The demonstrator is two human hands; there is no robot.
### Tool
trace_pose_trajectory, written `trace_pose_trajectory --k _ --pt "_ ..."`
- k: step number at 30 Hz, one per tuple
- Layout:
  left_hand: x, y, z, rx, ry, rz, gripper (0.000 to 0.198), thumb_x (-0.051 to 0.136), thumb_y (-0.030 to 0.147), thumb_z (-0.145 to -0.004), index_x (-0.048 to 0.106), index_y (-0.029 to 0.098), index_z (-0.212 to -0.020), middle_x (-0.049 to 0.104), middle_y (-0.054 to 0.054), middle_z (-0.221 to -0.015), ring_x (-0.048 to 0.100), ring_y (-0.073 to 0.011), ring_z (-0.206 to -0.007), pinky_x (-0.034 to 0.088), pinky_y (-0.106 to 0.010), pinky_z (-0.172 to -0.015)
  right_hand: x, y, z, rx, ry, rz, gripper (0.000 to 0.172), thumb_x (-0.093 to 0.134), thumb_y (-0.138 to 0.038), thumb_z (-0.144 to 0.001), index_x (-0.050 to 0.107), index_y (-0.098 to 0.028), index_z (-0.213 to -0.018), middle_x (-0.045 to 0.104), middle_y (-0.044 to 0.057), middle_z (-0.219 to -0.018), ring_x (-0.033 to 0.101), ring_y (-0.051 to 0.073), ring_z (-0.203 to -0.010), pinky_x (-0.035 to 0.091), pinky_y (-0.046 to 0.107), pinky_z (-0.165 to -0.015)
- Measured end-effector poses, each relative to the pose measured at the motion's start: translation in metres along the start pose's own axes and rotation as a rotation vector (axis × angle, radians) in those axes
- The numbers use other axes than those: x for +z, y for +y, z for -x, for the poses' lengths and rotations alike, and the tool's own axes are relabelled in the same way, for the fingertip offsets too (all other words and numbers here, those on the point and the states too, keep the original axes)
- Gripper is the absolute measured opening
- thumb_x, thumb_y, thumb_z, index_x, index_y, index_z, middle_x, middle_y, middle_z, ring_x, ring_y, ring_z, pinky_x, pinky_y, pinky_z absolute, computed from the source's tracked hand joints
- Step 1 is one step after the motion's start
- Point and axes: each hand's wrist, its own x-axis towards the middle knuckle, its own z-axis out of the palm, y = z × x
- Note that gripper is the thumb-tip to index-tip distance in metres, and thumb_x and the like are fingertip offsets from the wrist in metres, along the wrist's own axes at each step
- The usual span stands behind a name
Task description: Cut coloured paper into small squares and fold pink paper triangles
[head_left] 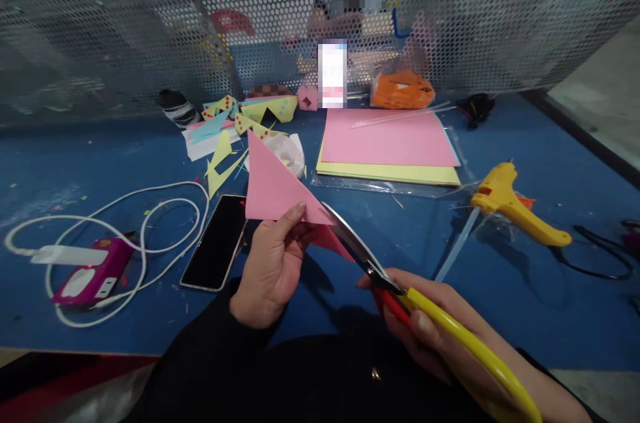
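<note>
My left hand [275, 263] pinches a folded piece of pink paper [275, 186] between thumb and fingers, its pointed tip upward. Below the sloping edge, another pink part hangs near the blades. In my right hand [425, 323] is a pair of scissors [367, 263] with one yellow and one red handle. Its blades point up and to the left, and they are around the right corner of the paper. Behind the left wrist, a black-screened phone [216, 243] lies on the blue table [300, 303].
Coloured sheets [390, 139] lie beyond my hands, with a yellow glue gun [517, 206] at right. Cut paper scraps [220, 163] and a white tape roll [293, 155] lie left of them. A white cable [145, 229] loops round a purple power adapter [100, 273]. A perforated metal panel [280, 23] stands behind.
</note>
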Motion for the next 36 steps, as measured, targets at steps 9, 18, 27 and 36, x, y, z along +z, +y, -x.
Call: trace_pose_trajectory --k 9,18,27,36 --pt "-0.002 -0.002 0.005 -0.015 -0.063 -0.018 0.020 0.088 0.016 -0.063 0.069 0.012 -0.071 0.068 -0.002 -0.070 0.065 -0.0128 -0.066 0.057 -0.026 -0.067 0.003 -0.004 -0.005 0.014 0.007 0.006 0.058 0.059 -0.068 -0.087 0.059 -0.024 -0.125 0.031 -0.009 -0.059 0.021 0.005 -0.043 0.017 0.018 -0.037" --pt "-0.001 -0.002 0.007 -0.046 -0.080 -0.026 0.023 0.091 0.015 -0.058 0.071 0.012 -0.068 0.068 -0.001 -0.066 0.062 -0.0098 -0.061 0.054 -0.021 -0.062 0.003 -0.014 0.002 -0.112 0.063 0.201 0.045 0.057 -0.065 -0.088 0.064 -0.036 -0.122 0.053 0.002 -0.078 0.051 0.017 -0.066 0.051 0.028 -0.060" --pt "0.000 -0.004 0.009 -0.079 -0.095 -0.025 0.025 0.093 0.015 -0.054 0.071 0.010 -0.065 0.067 -0.001 -0.061 0.061 -0.0091 -0.056 0.053 -0.019 -0.059 0.005 -0.016 -0.003 -0.166 0.099 0.305 0.053 0.054 -0.071 -0.088 0.066 -0.032 -0.121 0.050 0.000 -0.075 0.045 0.015 -0.062 0.045 0.025 -0.056" --pt "-0.001 -0.006 0.009 -0.077 -0.094 -0.036 0.025 0.094 0.016 -0.053 0.072 0.010 -0.065 0.067 -0.002 -0.062 0.061 -0.0097 -0.057 0.053 -0.020 -0.059 0.010 -0.013 -0.008 -0.142 0.099 0.242 0.053 0.050 -0.073 -0.089 0.067 -0.027 -0.109 0.035 -0.005 -0.065 0.028 0.012 -0.055 0.027 0.024 -0.046"
